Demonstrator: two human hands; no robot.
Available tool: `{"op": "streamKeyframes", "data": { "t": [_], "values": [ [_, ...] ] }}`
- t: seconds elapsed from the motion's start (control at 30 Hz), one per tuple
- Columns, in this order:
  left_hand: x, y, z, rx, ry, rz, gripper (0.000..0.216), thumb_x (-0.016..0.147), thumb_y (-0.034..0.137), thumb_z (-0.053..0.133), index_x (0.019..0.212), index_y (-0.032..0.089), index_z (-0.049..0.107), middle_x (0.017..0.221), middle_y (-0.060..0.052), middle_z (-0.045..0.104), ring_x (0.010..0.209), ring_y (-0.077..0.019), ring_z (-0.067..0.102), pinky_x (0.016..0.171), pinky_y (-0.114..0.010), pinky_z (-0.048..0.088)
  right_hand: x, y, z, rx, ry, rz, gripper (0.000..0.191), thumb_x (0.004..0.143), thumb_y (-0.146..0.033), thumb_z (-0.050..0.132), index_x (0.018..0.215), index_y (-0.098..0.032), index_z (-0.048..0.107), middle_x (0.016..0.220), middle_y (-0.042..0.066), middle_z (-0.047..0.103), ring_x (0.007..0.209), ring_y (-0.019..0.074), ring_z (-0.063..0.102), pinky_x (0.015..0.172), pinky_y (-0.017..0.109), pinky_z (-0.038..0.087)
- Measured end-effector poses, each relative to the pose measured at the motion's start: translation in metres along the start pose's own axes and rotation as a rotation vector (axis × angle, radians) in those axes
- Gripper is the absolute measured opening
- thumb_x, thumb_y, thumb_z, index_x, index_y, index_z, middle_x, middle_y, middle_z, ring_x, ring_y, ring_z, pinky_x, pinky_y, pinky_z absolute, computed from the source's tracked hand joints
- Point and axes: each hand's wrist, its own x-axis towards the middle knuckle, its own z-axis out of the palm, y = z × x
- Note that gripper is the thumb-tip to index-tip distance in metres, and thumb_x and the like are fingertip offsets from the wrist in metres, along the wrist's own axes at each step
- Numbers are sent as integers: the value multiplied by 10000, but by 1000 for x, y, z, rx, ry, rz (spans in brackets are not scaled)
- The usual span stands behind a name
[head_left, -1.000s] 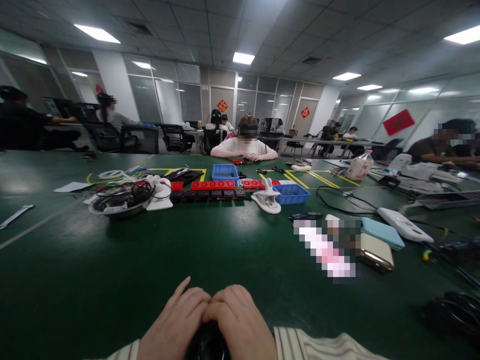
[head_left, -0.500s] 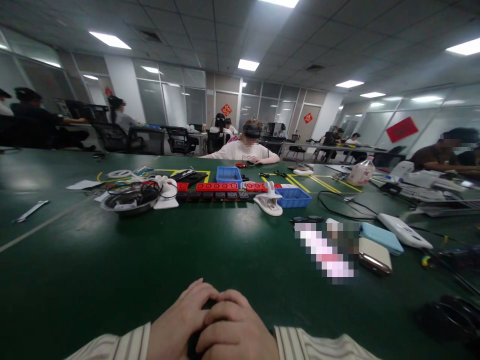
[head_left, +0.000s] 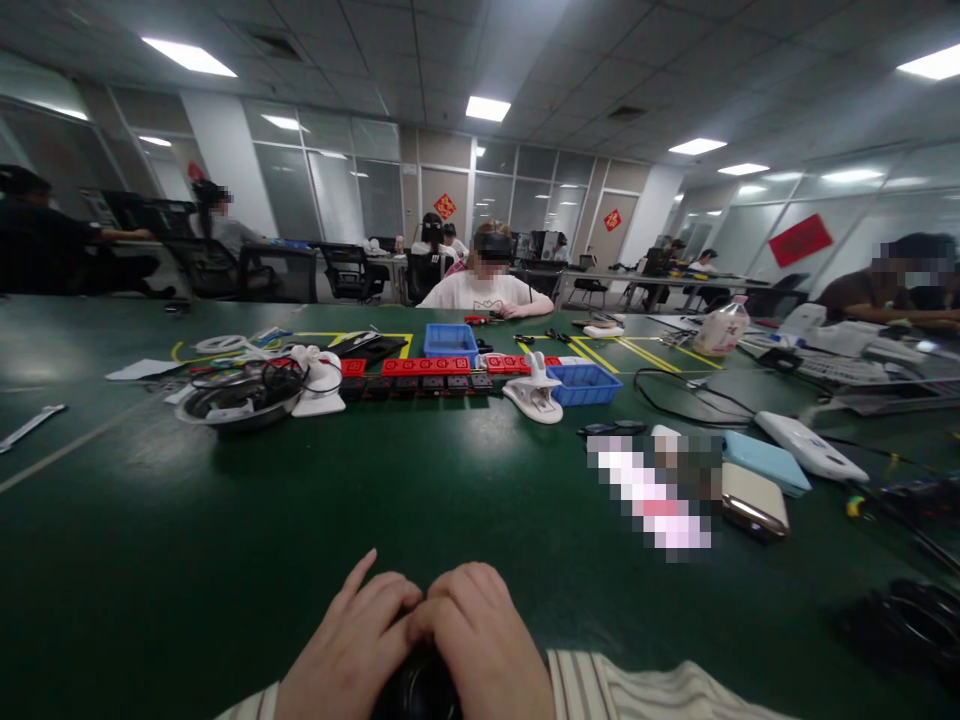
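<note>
At the bottom middle, a glossy black rounded object [head_left: 418, 688] shows between my two hands; most of it is covered, so its kind cannot be made out. My left hand [head_left: 341, 640] curls over its left side, with one finger sticking out away from the rest. From the right, my right hand [head_left: 484, 635] wraps over it with bent fingers. The fingertips of both hands meet at the top of the object. Both hands are low, near the front part of the green table [head_left: 247, 520].
Across the table stand a metal bowl [head_left: 236, 405] of cables, red power strips [head_left: 425, 366], a white clip [head_left: 536, 390] and blue bins [head_left: 583, 384] [head_left: 450, 341]. To the right lie a cream power bank [head_left: 754, 500] and a light-blue case [head_left: 766, 462]. A person [head_left: 487, 285] sits opposite.
My hands have shifted and turned, the right one rolling more over the top. More of the black object shows between them. The view has swung slightly right.
</note>
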Motion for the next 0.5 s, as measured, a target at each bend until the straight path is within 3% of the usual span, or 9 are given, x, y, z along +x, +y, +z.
{"op": "streamKeyframes", "data": {
  "t": [0.1, 0.27, 0.37, 0.5],
  "values": [
    [5, 1, -5, -53, -54, -13, 375, 707, 489, 625, 1004, 263, 595, 976, -33, 582, 944, -242, 550, 1056, -559, 202, 1, 2, 0, -53, -42, -55, 568, 811, -725, 366, 734, -188, 535, 722, 3, 520, 681, 147, 477, 627, 294, 347],
    [14, 4, -14, -76, -196, -42, 296, 654, 298, 678, 945, 253, 646, 1022, -22, 592, 994, -249, 553, 1053, -536, 248, 3, 4, -4, 3, -107, -185, 296, 939, -433, 410, 843, -237, 610, 759, -24, 598, 755, 127, 508, 668, 273, 373],
    [16, 3, -15, -74, -241, -32, 280, 692, 326, 656, 965, 262, 655, 1046, -31, 596, 1014, -262, 561, 1039, -580, 237, -1, 10, -1, 45, -124, -331, 316, 960, -443, 366, 850, -269, 606, 817, -75, 658, 815, 117, 535, 823, 314, 368],
    [7, -8, -4, -24, -170, 19, 344, 729, 436, 613, 1044, 296, 629, 1088, -50, 607, 1045, -284, 566, 993, -625, 274, -5, 13, 3, 22, -76, -428, 380, 997, -445, 223, 952, -309, 575, 944, -94, 666, 962, 98, 540, 1042, 356, 215]
  ]
}}
